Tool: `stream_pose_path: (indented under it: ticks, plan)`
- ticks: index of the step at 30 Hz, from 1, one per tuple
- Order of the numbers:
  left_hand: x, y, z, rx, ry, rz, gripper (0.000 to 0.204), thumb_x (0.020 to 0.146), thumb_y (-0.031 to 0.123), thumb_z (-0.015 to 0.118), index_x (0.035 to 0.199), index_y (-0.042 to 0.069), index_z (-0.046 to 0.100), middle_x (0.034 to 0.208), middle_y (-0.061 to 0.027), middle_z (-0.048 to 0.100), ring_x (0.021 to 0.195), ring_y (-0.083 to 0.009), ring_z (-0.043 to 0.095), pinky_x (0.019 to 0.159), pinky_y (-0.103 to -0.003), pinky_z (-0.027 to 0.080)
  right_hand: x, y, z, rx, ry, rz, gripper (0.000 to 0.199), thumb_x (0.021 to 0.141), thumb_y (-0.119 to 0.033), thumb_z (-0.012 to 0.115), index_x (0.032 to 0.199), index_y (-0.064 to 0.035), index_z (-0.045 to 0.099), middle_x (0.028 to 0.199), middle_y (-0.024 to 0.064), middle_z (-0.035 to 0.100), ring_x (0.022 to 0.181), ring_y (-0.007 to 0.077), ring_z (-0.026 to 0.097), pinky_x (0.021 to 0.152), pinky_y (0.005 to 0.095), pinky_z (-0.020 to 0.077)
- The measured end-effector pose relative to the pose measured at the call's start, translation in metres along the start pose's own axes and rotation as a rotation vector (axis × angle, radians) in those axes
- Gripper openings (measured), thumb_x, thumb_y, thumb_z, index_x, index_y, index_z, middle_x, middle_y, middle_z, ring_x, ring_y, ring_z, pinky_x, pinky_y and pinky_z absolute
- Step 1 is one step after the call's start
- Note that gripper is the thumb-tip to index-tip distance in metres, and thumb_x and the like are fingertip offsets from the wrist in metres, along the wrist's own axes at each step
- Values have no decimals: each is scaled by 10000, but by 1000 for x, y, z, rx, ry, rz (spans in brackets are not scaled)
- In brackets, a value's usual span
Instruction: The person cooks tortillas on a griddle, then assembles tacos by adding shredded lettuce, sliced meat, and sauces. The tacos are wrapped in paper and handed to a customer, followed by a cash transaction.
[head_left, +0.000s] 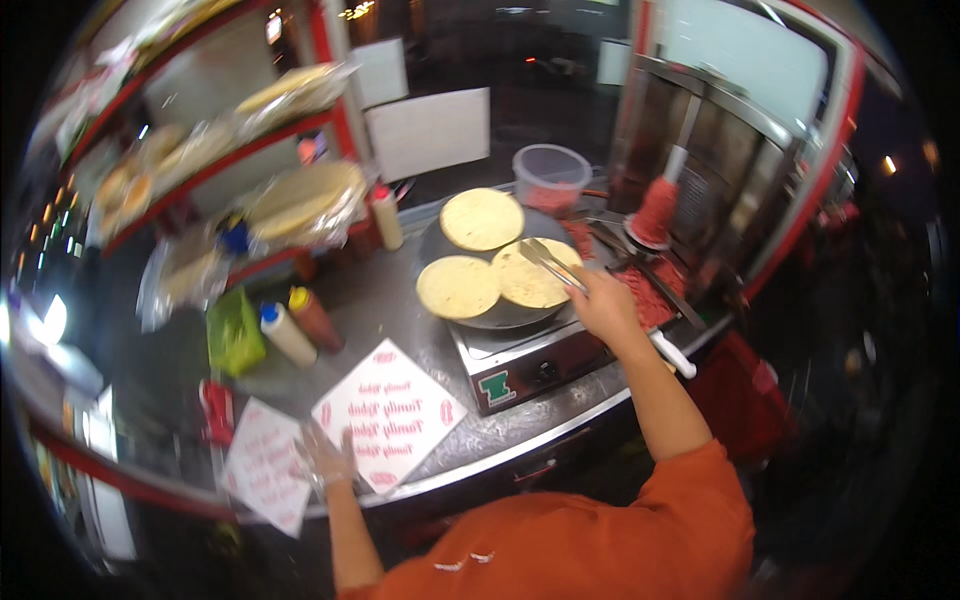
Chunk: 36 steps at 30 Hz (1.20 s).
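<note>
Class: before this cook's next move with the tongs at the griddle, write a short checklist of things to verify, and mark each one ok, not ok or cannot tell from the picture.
1. Tongs gripped in right hand: ok.
2. Tong tips over the right flatbread: ok; whether they pinch it: cannot tell.
3. All three flatbreads lie flat on the round griddle: ok.
4. Left hand, in a clear glove, rests on the printed paper sheet: ok.
5. Squeeze bottles stand upright, apart from the griddle: ok.
6. Griddle hot: cannot tell.

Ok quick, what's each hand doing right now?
Left hand: open, resting on the printed paper sheet.
Right hand: closed on metal tongs over a flatbread.
</note>
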<state>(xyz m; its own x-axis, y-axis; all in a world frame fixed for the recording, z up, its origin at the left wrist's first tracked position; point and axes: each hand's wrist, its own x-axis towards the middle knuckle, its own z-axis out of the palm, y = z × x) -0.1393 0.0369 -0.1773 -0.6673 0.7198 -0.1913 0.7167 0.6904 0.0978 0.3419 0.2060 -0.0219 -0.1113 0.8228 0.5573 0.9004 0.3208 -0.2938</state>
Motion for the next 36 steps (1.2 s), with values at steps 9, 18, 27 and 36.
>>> stream_pose_path:
  ticks: [9,18,27,36]
  plan:
    - [24,-7,27,50,90,86,876,1007,682,459,1676,158,244,1731,-117,247,1587,-417,173,1263,-648,180,-27,-30,-8,359,172,-75,415,1015,-279,663,1318,4,647,1149,239,716,1101,414,684,931,473,547]
    - [51,-23,65,-42,272,150,839,1000,605,546,1638,104,331,1675,-178,341,1537,-456,262,1271,-550,241,-122,-80,62,1319,-345,228,503,1093,-250,586,1511,-33,410,1196,44,615,937,88,594,786,254,523]
    - [56,-39,69,-199,291,224,814,998,547,598,1632,104,342,1658,-182,367,1520,-446,298,1263,-547,258,-157,13,32,1135,-456,-192,578,1004,-162,721,1522,-82,477,1131,67,648,789,101,542,710,261,480]
    - [15,-6,37,-121,252,18,719,989,587,557,1577,183,467,1659,-111,401,1546,-344,328,1234,-689,180,-163,80,47,962,-605,-137,525,1051,-317,634,1517,-110,508,1112,157,676,964,321,697,841,405,554]
